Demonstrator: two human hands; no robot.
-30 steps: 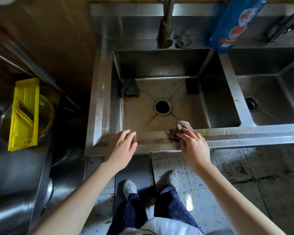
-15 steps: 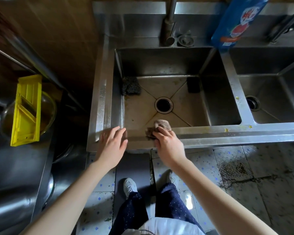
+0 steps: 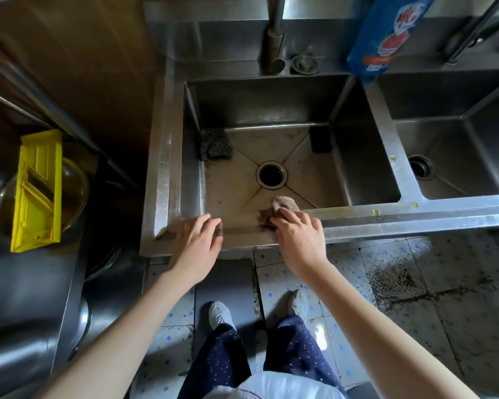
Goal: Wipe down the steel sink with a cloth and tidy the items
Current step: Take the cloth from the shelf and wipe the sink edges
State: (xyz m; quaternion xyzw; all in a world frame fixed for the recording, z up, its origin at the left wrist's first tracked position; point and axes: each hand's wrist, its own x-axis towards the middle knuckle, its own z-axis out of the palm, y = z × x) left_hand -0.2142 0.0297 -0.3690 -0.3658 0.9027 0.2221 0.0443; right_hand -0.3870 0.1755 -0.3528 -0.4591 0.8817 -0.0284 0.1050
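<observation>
The steel sink [image 3: 167, 168] has two basins side by side. My right hand [image 3: 298, 237] presses a brownish cloth [image 3: 283, 204] onto the sink's front rim, at the near edge of the left basin. My left hand [image 3: 199, 240] rests flat on the same rim to the left, fingers apart, holding nothing. In the left basin lie a dark scouring pad [image 3: 213, 145] in the back left corner and a black sponge [image 3: 320, 139] in the back right corner. Yellow food scraps [image 3: 375, 212] dot the rim to the right.
A blue detergent bottle [image 3: 386, 33] stands on the ledge behind the divider, next to the tap [image 3: 274, 38] and a drain plug [image 3: 304, 64]. To the left, a yellow slicer [image 3: 38, 191] lies across a glass bowl [image 3: 75, 180]. My feet stand on a tiled floor with a grimy drain grate [image 3: 395, 280].
My right hand slid the cloth leftwards along the front rim, then back slightly to the right. My left hand shifted left along the rim.
</observation>
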